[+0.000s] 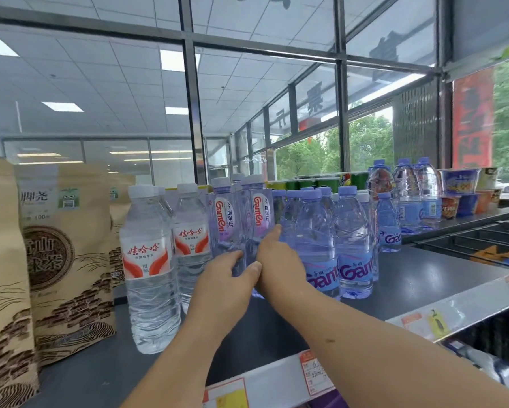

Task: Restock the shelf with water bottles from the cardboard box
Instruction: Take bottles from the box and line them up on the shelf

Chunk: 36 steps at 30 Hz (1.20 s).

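1. Water bottle [259,213], a tall square Ganten one, stands upright on the top shelf [424,275] with both hands low on its body; the left hand [226,278] has its grip curled round the lower part, thumb in front; whether its fingers also touch the twin bottle [224,219] just beside it is hard to tell.
2. Right hand [274,254] makes no closed grip; its fingers lie straight along the bottle's right side, between it and the round Ganten bottles [315,240], likely to hold a gap and steer the bottle into its row.
3. Low holds suit a tall, narrow bottle; pushed from the cap it would probably tip.
4. Left of the pair stand red-labelled bottles [147,260], then brown paper tea bags [68,245]; brands sit in blocks, labels forward, so a shopper can read them.
5. Cardboard box is out of view; bare shelf shows at the right front, so restocking looks unfinished.
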{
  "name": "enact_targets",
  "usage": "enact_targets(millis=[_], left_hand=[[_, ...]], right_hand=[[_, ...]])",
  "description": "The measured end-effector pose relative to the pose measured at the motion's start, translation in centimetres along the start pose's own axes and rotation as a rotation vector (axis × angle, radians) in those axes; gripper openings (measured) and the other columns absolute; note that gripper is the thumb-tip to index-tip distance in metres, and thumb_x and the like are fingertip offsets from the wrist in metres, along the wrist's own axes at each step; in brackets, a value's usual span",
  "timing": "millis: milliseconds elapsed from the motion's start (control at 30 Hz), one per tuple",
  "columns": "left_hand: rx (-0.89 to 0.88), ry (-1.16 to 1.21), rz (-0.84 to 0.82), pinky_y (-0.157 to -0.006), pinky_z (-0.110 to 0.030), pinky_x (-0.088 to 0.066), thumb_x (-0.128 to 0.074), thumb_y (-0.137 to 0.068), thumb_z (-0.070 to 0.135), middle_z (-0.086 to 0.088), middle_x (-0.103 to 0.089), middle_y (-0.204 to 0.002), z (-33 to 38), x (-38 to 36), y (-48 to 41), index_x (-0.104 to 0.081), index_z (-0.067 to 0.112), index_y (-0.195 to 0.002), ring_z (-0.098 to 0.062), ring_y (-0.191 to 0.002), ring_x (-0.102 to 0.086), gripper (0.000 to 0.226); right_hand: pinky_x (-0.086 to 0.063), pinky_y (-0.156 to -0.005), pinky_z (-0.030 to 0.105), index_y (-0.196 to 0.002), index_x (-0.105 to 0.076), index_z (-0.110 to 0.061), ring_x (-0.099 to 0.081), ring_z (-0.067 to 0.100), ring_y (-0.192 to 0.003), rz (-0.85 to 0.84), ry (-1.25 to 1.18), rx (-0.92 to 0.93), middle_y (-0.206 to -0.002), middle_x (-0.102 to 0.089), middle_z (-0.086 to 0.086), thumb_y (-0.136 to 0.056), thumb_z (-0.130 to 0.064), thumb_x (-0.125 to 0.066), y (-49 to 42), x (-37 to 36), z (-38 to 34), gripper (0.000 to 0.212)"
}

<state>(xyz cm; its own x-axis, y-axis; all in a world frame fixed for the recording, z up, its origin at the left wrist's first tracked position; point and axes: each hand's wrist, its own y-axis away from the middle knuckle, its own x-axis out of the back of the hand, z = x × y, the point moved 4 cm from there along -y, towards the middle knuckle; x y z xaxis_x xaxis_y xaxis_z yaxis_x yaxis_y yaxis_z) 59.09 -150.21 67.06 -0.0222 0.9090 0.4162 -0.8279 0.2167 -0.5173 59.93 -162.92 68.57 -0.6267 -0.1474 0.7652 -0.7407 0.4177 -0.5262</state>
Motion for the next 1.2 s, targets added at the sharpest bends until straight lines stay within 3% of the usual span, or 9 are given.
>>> enact_targets(millis=[67, 133, 300, 400, 567, 667, 833, 1000, 1200], left_hand=[[-0.002, -0.008, -0.003, -0.091, -0.026, -0.037, -0.063, -0.093, 0.037, 0.015, -0.059, -0.115, 0.0, 0.0, 0.0, -0.061, 0.02, -0.132, -0.012, -0.115, -0.056, 0.042], [-0.008, -0.025, -0.008, -0.09, -0.024, -0.034, -0.062, -0.094, 0.038, 0.019, -0.052, -0.111, -0.1, -0.1, 0.1, -0.06, 0.022, -0.134, -0.007, -0.11, -0.052, 0.043], [0.006, -0.029, -0.02, -0.1, -0.027, -0.036, -0.061, -0.095, 0.04, 0.007, -0.055, -0.143, 0.0, 0.0, 0.1, -0.053, 0.024, -0.142, -0.013, -0.131, -0.049, 0.051], [0.029, -0.009, -0.006, -0.103, -0.028, -0.036, -0.061, -0.095, 0.04, 0.004, -0.054, -0.146, 0.4, 0.1, 0.3, -0.053, 0.022, -0.142, -0.014, -0.133, -0.049, 0.051], [0.068, 0.062, 0.026, -0.107, -0.032, -0.04, -0.058, -0.098, 0.039, 0.004, -0.06, -0.139, 2.4, -0.5, 1.7, -0.06, 0.019, -0.136, -0.013, -0.126, -0.054, 0.043], [0.072, 0.094, 0.021, -0.108, -0.04, -0.044, -0.056, -0.1, 0.037, 0.0, -0.067, -0.129, 4.5, -1.3, 3.5, -0.067, 0.019, -0.126, -0.017, -0.121, -0.059, 0.034], [0.072, -0.007, 0.074, -0.108, -0.043, -0.043, -0.055, -0.1, 0.037, -0.004, -0.064, -0.134, 8.2, -2.6, 7.8, -0.064, 0.014, -0.13, -0.021, -0.125, -0.057, 0.039], [0.006, -0.084, 0.243, -0.082, -0.012, -0.048, -0.066, -0.094, 0.026, 0.015, -0.065, -0.108, 11.4, -5.6, 14.9, -0.066, 0.021, -0.129, 0.008, -0.09, -0.061, 0.035], [0.104, -0.092, 0.19, -0.092, -0.028, -0.054, -0.067, -0.093, 0.02, 0.013, -0.067, -0.113, 9.9, -12.7, 22.7, -0.068, 0.021, -0.126, 0.0, -0.096, -0.065, 0.034]], right_hand=[[-0.049, -0.073, 0.039, -0.151, 0.013, 0.001, -0.065, 0.033, -0.098, 0.018, -0.019, 0.01, -0.11, -0.067, 0.018, -0.09, -0.009, -0.055, 0.1, -0.1, 0.0, 0.092], [-0.044, -0.065, 0.037, -0.149, 0.019, -0.002, -0.066, 0.032, -0.092, 0.019, -0.029, 0.023, -0.104, -0.068, 0.017, -0.088, -0.009, -0.058, 0.3, -0.1, 0.0, 0.099], [-0.043, -0.062, 0.035, -0.148, 0.023, -0.002, -0.066, 0.03, -0.087, 0.002, -0.048, 0.044, -0.101, -0.068, 0.016, -0.089, -0.011, -0.059, 0.6, 0.3, 0.1, 0.102], [-0.043, -0.062, 0.034, -0.149, 0.022, -0.004, -0.066, 0.029, -0.086, -0.019, -0.04, 0.091, -0.099, -0.068, 0.015, -0.089, -0.011, -0.06, 1.4, 0.7, 0.3, 0.102], [-0.048, -0.073, 0.037, -0.153, -0.004, -0.01, -0.063, 0.032, -0.099, -0.065, -0.045, 0.219, -0.112, -0.062, 0.018, -0.092, -0.013, -0.056, 4.4, 2.8, 1.4, 0.081], [-0.047, -0.073, 0.037, -0.133, -0.037, -0.011, -0.061, 0.035, -0.101, -0.07, -0.066, 0.27, -0.112, -0.06, 0.017, -0.092, -0.014, -0.057, 6.2, 5.2, 2.4, 0.045], [-0.051, -0.073, 0.039, -0.117, -0.051, -0.018, -0.061, 0.032, -0.1, -0.048, -0.096, 0.379, -0.109, -0.059, 0.009, -0.094, -0.022, -0.053, 10.3, 9.5, 6.1, 0.024], [-0.051, -0.079, 0.042, -0.117, -0.057, -0.021, -0.057, 0.032, -0.104, -0.062, -0.211, 0.46, -0.112, -0.058, 0.005, -0.093, -0.024, -0.052, 15.6, 12.1, 12.4, 0.025], [-0.051, -0.086, 0.041, -0.127, -0.059, -0.024, -0.055, 0.025, -0.113, -0.161, -0.327, 0.452, -0.126, -0.057, 0.0, -0.095, -0.026, -0.054, 22.2, 11.1, 20.8, 0.033]])
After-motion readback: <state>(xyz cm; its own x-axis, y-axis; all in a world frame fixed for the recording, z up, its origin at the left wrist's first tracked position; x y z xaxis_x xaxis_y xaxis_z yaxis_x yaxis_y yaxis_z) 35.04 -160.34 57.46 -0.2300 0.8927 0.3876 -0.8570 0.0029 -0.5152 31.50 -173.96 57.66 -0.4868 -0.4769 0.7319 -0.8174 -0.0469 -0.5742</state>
